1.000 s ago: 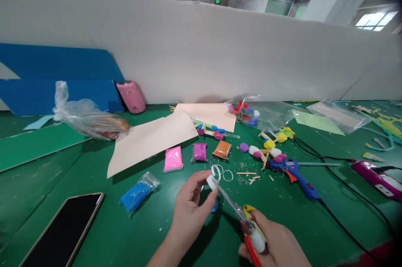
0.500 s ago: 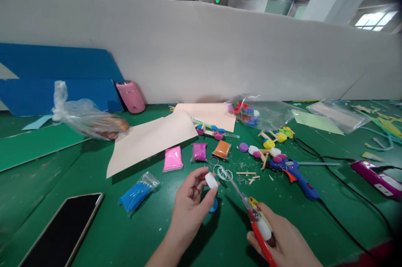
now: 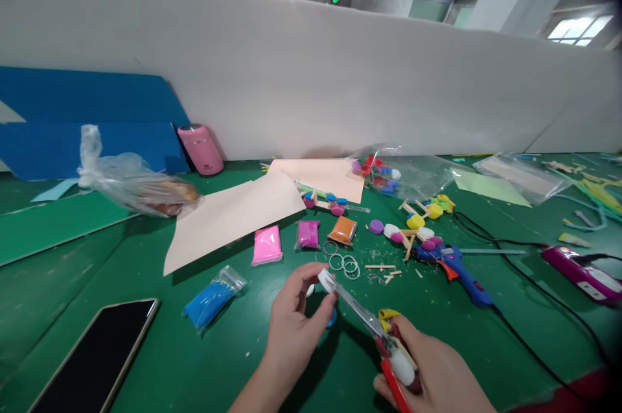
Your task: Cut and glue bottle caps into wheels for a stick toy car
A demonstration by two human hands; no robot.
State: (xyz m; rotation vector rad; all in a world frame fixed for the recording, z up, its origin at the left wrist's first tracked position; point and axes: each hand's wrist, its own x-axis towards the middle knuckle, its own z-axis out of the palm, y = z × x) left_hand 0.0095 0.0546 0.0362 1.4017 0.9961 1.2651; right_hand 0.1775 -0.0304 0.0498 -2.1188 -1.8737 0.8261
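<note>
At near centre, left of the glue gun, we pinch the white cap in our left hand and, right hand gripping the scissors, work at its rim, which calls for steady support and fingertips clear of the blades.

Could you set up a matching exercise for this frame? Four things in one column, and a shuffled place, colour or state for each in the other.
1. Glue gun
2. Phone
3. Pink flask
4. Left hand

A. Beside the blue boards
B. Pinching a white cap
C. Lying with its black screen up
D. Blue, with an orange trigger

Pairs: 1-D, 2-C, 3-A, 4-B
</note>
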